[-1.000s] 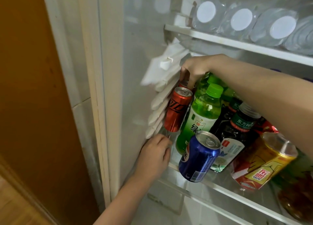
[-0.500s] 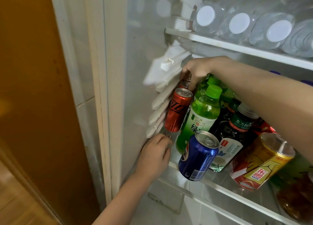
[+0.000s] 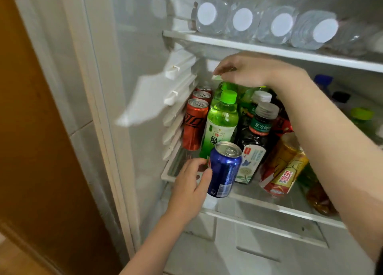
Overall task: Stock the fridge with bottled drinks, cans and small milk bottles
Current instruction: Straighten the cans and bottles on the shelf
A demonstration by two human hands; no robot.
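Observation:
I look into an open fridge. My left hand [image 3: 191,184] reaches the front of the middle shelf [image 3: 275,209] and holds the left side of a blue can [image 3: 224,171], thumb in front, fingers behind. My right hand [image 3: 247,71] hovers above the green bottle tops, fingers relaxed, holding nothing. Three red cans stand in a row along the left wall, the nearest [image 3: 194,127] in front. Next to them is a green tea bottle [image 3: 221,121], then a dark tea bottle [image 3: 257,138] and a leaning yellow-and-red bottle [image 3: 284,169].
Water bottles [image 3: 242,18] lie with white caps forward on the upper shelf [image 3: 269,49]. White shelf rails [image 3: 176,100] line the fridge's left wall. A drawer [image 3: 259,252] sits below. More bottles crowd the shelf's right side. An orange wooden panel [image 3: 31,150] stands left.
My right hand let go of the rearmost red can and rose above the bottles. My left hand moved right from the shelf's front corner onto the blue can.

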